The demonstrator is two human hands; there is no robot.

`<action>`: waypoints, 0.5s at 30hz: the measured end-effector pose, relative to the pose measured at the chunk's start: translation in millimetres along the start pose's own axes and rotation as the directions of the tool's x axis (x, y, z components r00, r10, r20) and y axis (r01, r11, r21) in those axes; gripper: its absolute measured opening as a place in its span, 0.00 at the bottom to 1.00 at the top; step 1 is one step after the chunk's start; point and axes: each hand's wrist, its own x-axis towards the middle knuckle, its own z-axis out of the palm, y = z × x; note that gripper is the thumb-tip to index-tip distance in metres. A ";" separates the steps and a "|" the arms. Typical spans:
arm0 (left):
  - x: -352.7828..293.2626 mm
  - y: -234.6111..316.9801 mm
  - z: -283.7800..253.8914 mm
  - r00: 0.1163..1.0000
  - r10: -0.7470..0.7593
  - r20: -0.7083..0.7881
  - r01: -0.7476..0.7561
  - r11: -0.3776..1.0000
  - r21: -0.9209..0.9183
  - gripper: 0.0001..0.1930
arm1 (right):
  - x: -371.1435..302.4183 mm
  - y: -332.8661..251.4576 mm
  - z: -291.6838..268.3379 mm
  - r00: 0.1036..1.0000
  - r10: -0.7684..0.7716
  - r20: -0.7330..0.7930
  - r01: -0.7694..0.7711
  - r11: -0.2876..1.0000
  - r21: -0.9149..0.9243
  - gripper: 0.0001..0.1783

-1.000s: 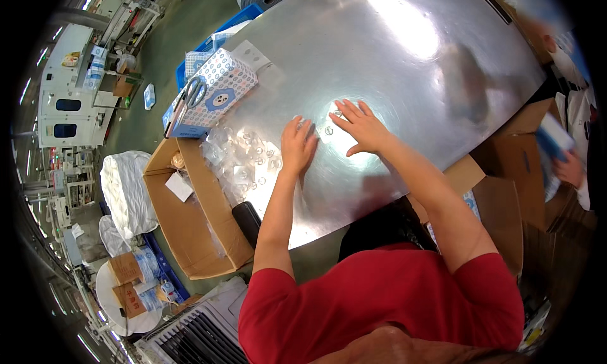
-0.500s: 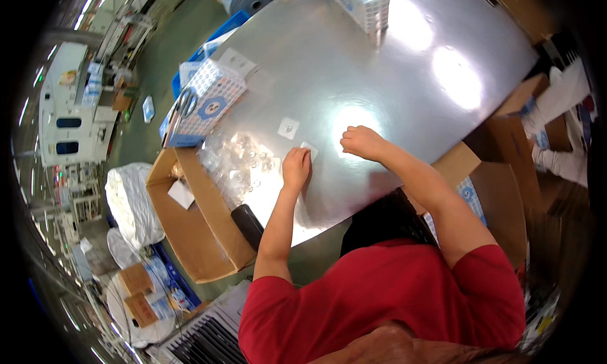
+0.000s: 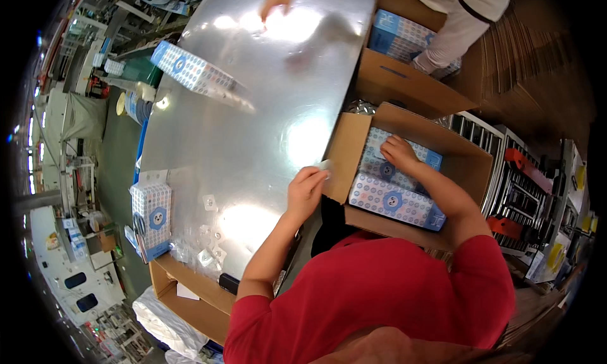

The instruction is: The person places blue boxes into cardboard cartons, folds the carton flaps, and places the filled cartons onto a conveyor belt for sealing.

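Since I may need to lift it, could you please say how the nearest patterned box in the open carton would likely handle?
The nearest patterned box looks fairly stiff, given its straight edges. Being flat-sided, it probably won't roll, and the open carton around it should limit tipping.

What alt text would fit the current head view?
A person's right hand is inside an open cardboard box, over blue-and-white patterned cartons, while the left hand pinches a small pale piece near the edge of a metal table. Beyond, a white sleeve extends over a second box.
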 end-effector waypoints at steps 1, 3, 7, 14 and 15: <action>14.6 4.3 17.3 0.994 0.080 0.079 -0.084 0.995 0.044 0.12 | -1.6 5.5 11.3 1.000 0.015 -0.027 -0.016 0.999 -0.040 0.05; 36.8 12.0 49.4 0.952 0.188 0.241 -0.217 0.971 0.099 0.14 | -0.9 16.6 41.9 0.996 0.043 -0.083 -0.052 0.992 -0.116 0.04; 59.9 11.6 105.1 0.782 0.176 0.598 -0.359 0.912 0.201 0.12 | -23.1 27.8 85.3 0.980 0.189 -0.060 -0.191 0.981 -0.022 0.16; 53.6 -56.4 198.8 0.441 -0.272 0.855 -0.311 0.847 0.430 0.08 | -30.9 49.8 18.2 0.879 0.371 0.299 -0.429 0.889 0.158 0.13; 56.2 -50.9 199.5 0.453 -0.245 0.857 -0.324 0.851 0.414 0.10 | -47.4 57.2 17.1 0.815 0.494 0.302 -0.498 0.864 -0.070 0.14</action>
